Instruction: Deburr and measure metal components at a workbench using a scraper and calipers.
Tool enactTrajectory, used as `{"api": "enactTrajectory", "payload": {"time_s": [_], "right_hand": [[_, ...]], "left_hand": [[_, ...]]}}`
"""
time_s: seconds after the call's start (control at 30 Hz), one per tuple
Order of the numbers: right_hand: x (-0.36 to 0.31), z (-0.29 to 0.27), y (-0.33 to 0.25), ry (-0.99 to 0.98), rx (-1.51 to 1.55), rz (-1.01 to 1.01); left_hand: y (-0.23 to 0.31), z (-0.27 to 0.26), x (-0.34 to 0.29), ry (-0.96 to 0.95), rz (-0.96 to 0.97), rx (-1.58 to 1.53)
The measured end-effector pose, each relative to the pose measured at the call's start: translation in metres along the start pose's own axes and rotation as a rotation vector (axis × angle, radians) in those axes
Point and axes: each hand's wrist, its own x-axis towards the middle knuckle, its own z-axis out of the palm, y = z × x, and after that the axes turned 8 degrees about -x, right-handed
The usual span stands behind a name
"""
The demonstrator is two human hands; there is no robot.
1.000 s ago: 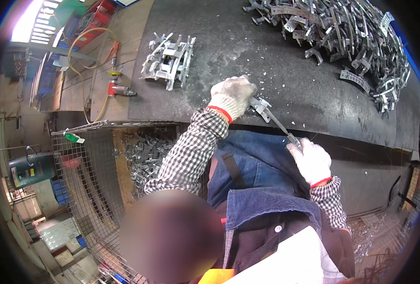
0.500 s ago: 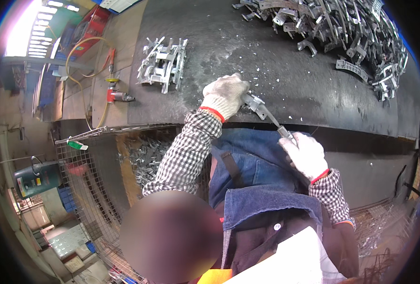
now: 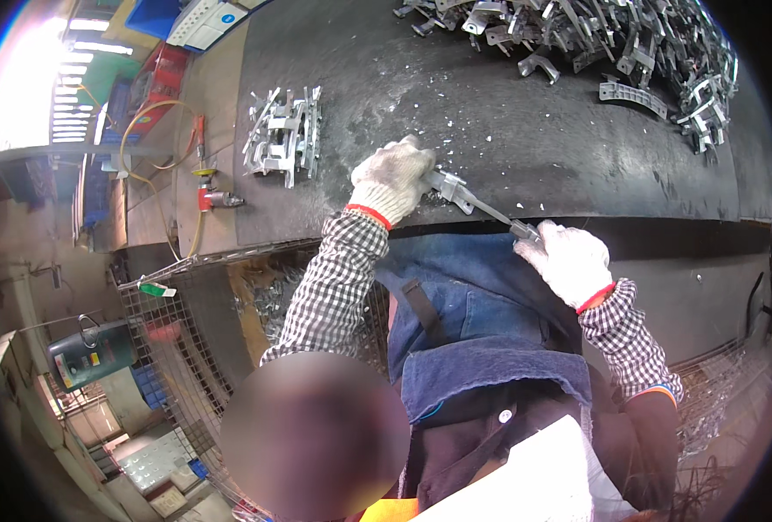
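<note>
My left hand (image 3: 393,181), in a white knit glove with a red cuff, is closed on a silver metal bracket (image 3: 451,190) at the near edge of the dark bench. In my right hand (image 3: 571,264), gloved alike, is a slim, flat metal tool that looks like a file (image 3: 496,215). Its blade runs left from my fingers to the bracket and appears to touch it. The fingers hide most of its handle. Left of my left hand lies a small stack of similar brackets (image 3: 283,139).
A large heap of brackets (image 3: 612,43) covers the far right of the dark bench (image 3: 351,78), with pale metal chips scattered nearby. A red air tool (image 3: 208,193) with a yellow hose lies at left. Below the bench edge stands a wire mesh basket (image 3: 177,348) near metal scrap.
The view has shifted slightly, so the bench things sit differently. My right hand is a little farther from my left, and more of the tool's blade shows. Both grips stay the same.
</note>
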Motion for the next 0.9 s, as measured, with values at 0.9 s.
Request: {"api": "enactTrajectory", "payload": {"time_s": [0.9], "right_hand": [[-0.005,0.001,-0.034,-0.128,0.112,0.150]], "left_hand": [[-0.007,-0.003,0.008,-0.005,0.091,-0.070]]}}
